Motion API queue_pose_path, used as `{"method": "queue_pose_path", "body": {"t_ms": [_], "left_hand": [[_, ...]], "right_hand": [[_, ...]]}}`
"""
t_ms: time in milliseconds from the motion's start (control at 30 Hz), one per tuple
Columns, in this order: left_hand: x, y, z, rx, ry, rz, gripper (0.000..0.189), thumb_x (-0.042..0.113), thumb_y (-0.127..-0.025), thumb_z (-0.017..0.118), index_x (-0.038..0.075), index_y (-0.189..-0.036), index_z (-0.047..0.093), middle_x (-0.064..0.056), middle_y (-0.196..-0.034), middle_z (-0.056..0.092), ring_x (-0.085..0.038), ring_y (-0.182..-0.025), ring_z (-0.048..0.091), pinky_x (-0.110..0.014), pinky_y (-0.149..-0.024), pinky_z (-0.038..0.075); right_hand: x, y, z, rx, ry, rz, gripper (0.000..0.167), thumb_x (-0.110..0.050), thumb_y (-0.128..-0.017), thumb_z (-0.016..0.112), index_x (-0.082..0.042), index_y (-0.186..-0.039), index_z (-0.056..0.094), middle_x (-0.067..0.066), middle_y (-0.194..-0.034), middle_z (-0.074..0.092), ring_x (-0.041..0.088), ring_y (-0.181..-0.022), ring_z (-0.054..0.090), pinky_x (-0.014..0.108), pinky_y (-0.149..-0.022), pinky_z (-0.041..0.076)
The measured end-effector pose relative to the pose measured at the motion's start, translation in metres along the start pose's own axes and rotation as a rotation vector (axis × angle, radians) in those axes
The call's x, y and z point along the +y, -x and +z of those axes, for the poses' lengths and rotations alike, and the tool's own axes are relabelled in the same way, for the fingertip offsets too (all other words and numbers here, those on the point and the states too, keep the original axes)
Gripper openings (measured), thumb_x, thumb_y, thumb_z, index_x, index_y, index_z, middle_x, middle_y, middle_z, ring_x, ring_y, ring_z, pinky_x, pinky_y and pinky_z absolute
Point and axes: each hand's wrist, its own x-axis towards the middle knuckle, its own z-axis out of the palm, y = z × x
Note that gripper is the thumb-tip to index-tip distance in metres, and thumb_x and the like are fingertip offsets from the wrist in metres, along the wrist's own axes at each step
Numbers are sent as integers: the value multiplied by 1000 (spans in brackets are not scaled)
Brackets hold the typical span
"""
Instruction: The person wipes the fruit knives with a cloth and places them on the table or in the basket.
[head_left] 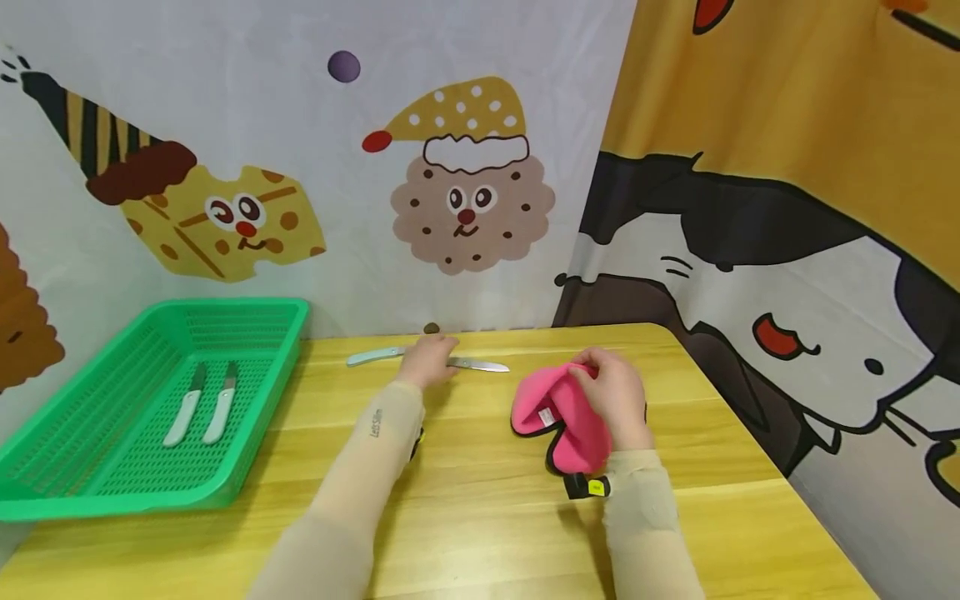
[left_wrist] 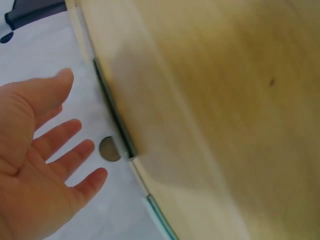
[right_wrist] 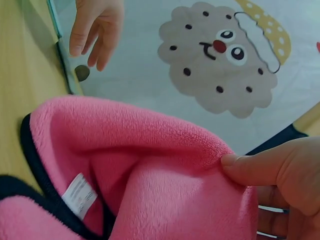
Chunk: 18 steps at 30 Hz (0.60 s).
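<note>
My right hand pinches the edge of a pink fleece piece between thumb and fingers. The fleece has black edging and a white tag, and hangs folded over the right part of the table. At the back of the table, my left hand hovers over a light-green knife handle and a silver blade, which show on either side of it. Its fingers are spread and loosely bent in the left wrist view, with nothing between them. A dark strip lies in line with the green handle there.
A green plastic basket stands on the left, with two white-handled knives inside. Behind the wooden table hangs a cartoon-printed cloth. More printed cloth borders the table's right edge.
</note>
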Motion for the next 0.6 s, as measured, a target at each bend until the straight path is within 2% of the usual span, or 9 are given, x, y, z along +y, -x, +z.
{"method": "queue_pose_path", "body": {"t_ms": [167, 367, 467, 600], "left_hand": [[4, -1, 8, -45, -39, -13, 51, 16, -91, 72, 6, -138, 55, -15, -141, 54, -37, -128, 50, -56, -104, 40], [6, -2, 17, -84, -150, -2, 33, 11, -93, 67, 12, -125, 63, -11, -127, 62, -34, -116, 57, -53, -96, 47], [7, -3, 20, -78, -174, -27, 27, 9, -94, 64, 12, -122, 65, -12, -121, 63, -34, -112, 58, -54, -93, 48], [9, -4, 21, -75, -174, -69, 20, 10, -94, 65, 10, -115, 68, -11, -115, 62, -32, -107, 58, -51, -89, 51]], "right_hand": [[7, -1, 6, -71, 13, 43, 11, -20, -92, 72, -10, -97, 71, 7, -92, 68, 26, -81, 56, 41, -73, 45], [6, -1, 7, -83, 1, 52, 10, -20, -92, 72, -11, -97, 71, 7, -92, 67, 26, -81, 56, 41, -73, 45], [6, -1, 6, -86, 1, 50, 11, -21, -93, 71, -11, -96, 71, 7, -90, 67, 26, -80, 55, 40, -72, 44], [6, -1, 5, -92, 1, 51, 12, -22, -93, 71, -11, -97, 70, 7, -91, 66, 26, -81, 55, 39, -72, 44]]}}
